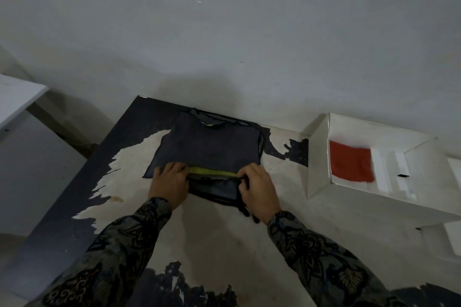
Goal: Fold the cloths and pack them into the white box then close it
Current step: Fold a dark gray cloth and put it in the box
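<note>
2 hands (169,183) (259,187) grip the dark cloth's (209,147) near fold — fingertips hidden beneath.

Dark cloth (209,147) with yellow-green stripe lies part-folded on the table; red cloth (350,163) flat inside open white box (318,157)

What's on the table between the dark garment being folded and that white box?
In the head view, nothing lies between the dark garment and the white box: only bare table, pale where its dark coating has peeled, with a dark patch left.
</note>
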